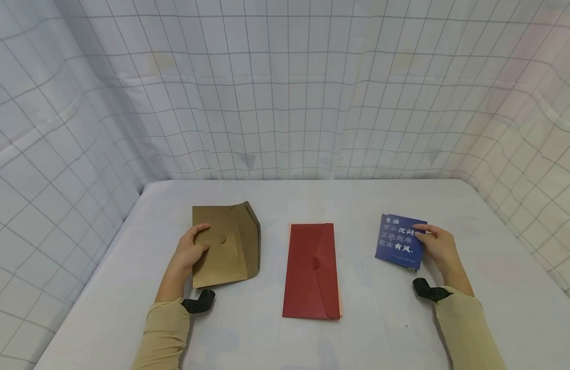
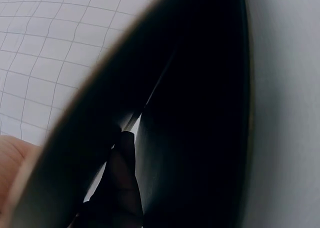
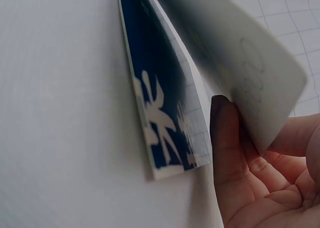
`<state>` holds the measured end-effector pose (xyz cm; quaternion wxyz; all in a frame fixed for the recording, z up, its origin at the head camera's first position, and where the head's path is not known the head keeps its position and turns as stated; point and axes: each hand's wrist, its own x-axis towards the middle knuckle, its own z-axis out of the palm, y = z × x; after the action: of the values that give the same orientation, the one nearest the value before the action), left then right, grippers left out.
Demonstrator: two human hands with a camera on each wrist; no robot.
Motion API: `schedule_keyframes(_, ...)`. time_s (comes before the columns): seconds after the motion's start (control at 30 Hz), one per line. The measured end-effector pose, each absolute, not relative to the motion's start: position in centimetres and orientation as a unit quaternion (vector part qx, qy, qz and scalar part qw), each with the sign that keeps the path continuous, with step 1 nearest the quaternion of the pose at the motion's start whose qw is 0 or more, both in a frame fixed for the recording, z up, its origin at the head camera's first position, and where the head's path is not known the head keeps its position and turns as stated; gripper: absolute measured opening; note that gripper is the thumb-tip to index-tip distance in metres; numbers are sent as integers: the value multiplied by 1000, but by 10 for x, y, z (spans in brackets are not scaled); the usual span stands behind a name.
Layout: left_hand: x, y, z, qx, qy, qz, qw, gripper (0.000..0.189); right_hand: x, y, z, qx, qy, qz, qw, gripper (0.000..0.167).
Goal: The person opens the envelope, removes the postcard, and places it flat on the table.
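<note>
On the left in the head view, my left hand (image 1: 190, 252) grips a gold envelope (image 1: 224, 231) by its left edge, with the flap raised at the right. In the left wrist view the dark envelope (image 2: 200, 88) fills the middle, and shadowed fingers (image 2: 125, 183) show beside it. At the right, my right hand (image 1: 441, 249) pinches a blue card (image 1: 398, 244) with white lettering by its right edge. From the right wrist view, the pale back of the pinched card (image 3: 245, 63) tilts up over another blue card (image 3: 155, 103), which lies close over the table.
Between the hands a red envelope (image 1: 310, 277) lies on the white table (image 1: 359, 329), with a pale edge showing under its right side. A white grid-patterned curtain (image 1: 294, 103) hangs behind and along both sides. Black wrist mounts (image 1: 199, 302) stick inward from both sleeves.
</note>
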<state>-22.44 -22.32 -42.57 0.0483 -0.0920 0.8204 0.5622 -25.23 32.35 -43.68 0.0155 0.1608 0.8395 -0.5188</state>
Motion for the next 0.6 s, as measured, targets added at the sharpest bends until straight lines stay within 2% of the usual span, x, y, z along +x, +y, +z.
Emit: schedule_keyframes(0.6,-222,-225,-422,-100,852,511,50,49,-251,321,-434,182,857,-483,3,44)
